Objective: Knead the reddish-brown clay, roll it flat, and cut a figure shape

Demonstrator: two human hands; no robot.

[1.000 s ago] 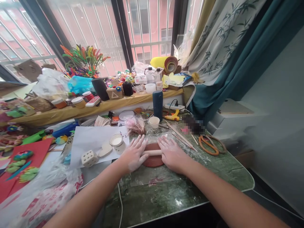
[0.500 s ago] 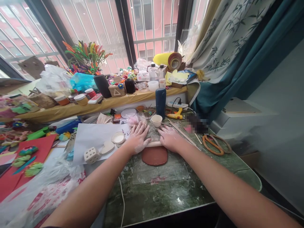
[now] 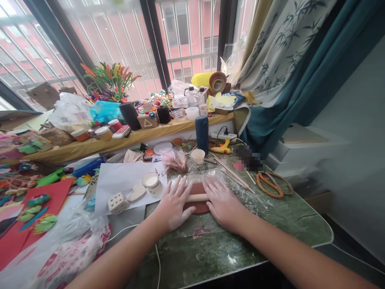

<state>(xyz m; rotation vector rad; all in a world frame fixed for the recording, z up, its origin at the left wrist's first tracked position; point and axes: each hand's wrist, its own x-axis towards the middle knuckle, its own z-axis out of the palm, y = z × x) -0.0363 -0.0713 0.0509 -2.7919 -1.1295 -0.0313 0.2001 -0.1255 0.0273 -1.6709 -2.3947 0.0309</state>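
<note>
A pale wooden rolling pin (image 3: 198,197) lies across a flat slab of reddish-brown clay (image 3: 201,209). Over the pin's left end rests my left hand (image 3: 178,201), palm down, fingers stretched out and thumb spread. My right hand (image 3: 221,198) lies flat over the other end, its fingers also extended. Both hands are dusted with white powder and hide the pin's ends. Under the clay is a clear sheet (image 3: 195,234) on the green marbled table (image 3: 240,251). Beyond the hands stands a small white cup (image 3: 198,156).
On white paper (image 3: 111,176) at left sit a white die (image 3: 118,202), a heart-shaped piece (image 3: 137,193) and a jar of white powder (image 3: 152,184). Thin sticks (image 3: 230,170), scissors (image 3: 270,184) and a yellow glue gun (image 3: 222,147) lie at right. A dark blue cylinder (image 3: 201,134) stands behind the cup.
Both hands and the rolling pin have moved toward me, from the clay's far edge onto its middle. The clay slab now shows on both sides of the pin. The view has shifted slightly.
</note>
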